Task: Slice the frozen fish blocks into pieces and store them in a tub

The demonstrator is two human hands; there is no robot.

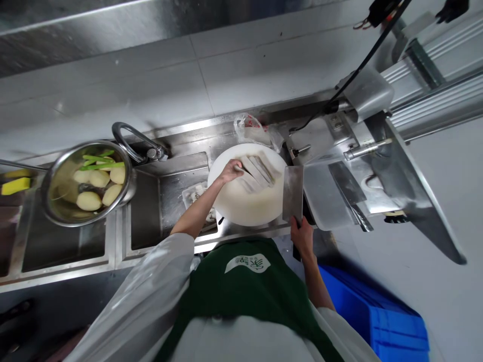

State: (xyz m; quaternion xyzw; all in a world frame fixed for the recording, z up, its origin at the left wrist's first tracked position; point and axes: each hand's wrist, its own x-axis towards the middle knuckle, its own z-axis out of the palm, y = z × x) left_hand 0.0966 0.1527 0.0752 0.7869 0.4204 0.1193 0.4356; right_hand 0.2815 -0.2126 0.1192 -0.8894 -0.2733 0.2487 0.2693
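Note:
Several long, silvery-grey strips (259, 172), blurred and looking like pieces of fish, lie side by side on a round white cutting board (247, 211). My left hand (231, 171) reaches over the board's left part, fingers closed around the near end of one strip. At the board's right edge my right hand (302, 235) grips the dark handle of a cleaver (293, 191). Its broad blade points away from me and stands clear of the strips. Behind the board lies a crumpled clear plastic bag (256, 131) with red print.
On the left, a steel bowl (56, 213) of peeled potatoes and green stalks rests over the sinks, beside a faucet (132, 136). A plastic tray (190, 196) sits left of the board. At right stands a slicer (407, 171) with another knife (345, 188); blue crates (396, 322) are below.

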